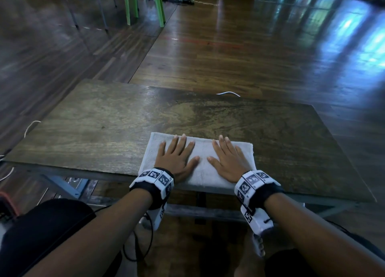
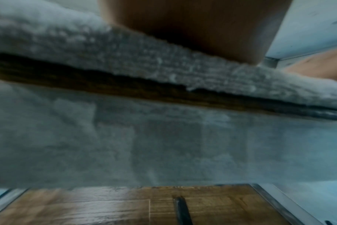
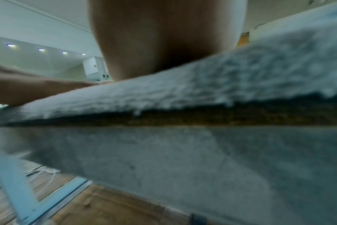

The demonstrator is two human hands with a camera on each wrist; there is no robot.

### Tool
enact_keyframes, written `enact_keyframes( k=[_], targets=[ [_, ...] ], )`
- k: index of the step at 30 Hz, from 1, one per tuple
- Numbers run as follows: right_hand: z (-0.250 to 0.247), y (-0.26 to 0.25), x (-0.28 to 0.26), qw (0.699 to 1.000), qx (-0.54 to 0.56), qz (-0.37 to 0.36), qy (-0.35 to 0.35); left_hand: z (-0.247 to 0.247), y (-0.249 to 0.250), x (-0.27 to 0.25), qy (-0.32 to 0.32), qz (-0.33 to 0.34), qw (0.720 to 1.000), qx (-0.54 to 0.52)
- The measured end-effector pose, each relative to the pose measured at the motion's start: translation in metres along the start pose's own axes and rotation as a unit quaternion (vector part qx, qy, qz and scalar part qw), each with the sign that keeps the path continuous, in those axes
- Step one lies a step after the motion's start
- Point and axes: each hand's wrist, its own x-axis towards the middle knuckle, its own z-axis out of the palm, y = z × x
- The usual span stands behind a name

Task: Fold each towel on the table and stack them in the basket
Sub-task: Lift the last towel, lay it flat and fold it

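Note:
A folded white towel (image 1: 203, 151) lies at the near edge of the dark wooden table (image 1: 100, 126), a little right of centre. My left hand (image 1: 177, 153) lies flat on the towel's left half, fingers straight and spread. On the right half my right hand (image 1: 226, 155) presses flat the same way. The wrist views show the towel's fluffy near edge (image 2: 144, 65) (image 3: 202, 85) over the table rim, with each palm's heel (image 2: 192, 27) (image 3: 164, 35) resting on it. No basket is in view.
The table's grey metal frame (image 1: 62, 185) runs below the top. White cables (image 1: 228, 93) lie at the far table edge and on the left. A green plastic chair (image 1: 143, 4) stands far back on the wooden floor. My knees are under the near edge.

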Motion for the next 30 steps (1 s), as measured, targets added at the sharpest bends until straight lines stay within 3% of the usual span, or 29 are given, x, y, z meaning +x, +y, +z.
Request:
enact_keyframes(
  k=[6, 10, 12, 16, 21, 24, 30],
  targets=[
    [-0.008, 0.04, -0.007, 0.997, -0.06, 0.038, -0.003, -0.008, -0.037, 0.0, 0.031, -0.029, 0.999, 0.018],
    [-0.019, 0.057, -0.021, 0.998, -0.053, 0.023, -0.003, -0.019, -0.054, 0.002, 0.051, -0.114, 0.988, 0.093],
    [-0.023, 0.06, -0.024, 0.999, -0.042, 0.012, 0.018, -0.029, -0.048, 0.001, 0.069, -0.123, 0.982, 0.125],
    [-0.027, 0.062, -0.019, 0.997, -0.022, 0.011, 0.068, -0.029, 0.003, -0.013, 0.1, 0.023, 0.995, 0.017],
    [-0.034, 0.063, -0.005, 0.997, -0.03, 0.031, 0.061, -0.005, 0.065, -0.041, 0.101, 0.228, 0.969, -0.005],
    [-0.038, 0.062, 0.003, 0.997, -0.031, 0.042, 0.049, 0.007, 0.073, -0.042, 0.146, 0.244, 0.959, -0.005],
    [-0.048, 0.06, 0.012, 0.998, -0.033, 0.041, 0.045, 0.009, 0.081, -0.039, 0.166, 0.246, 0.954, 0.037]
  ],
)
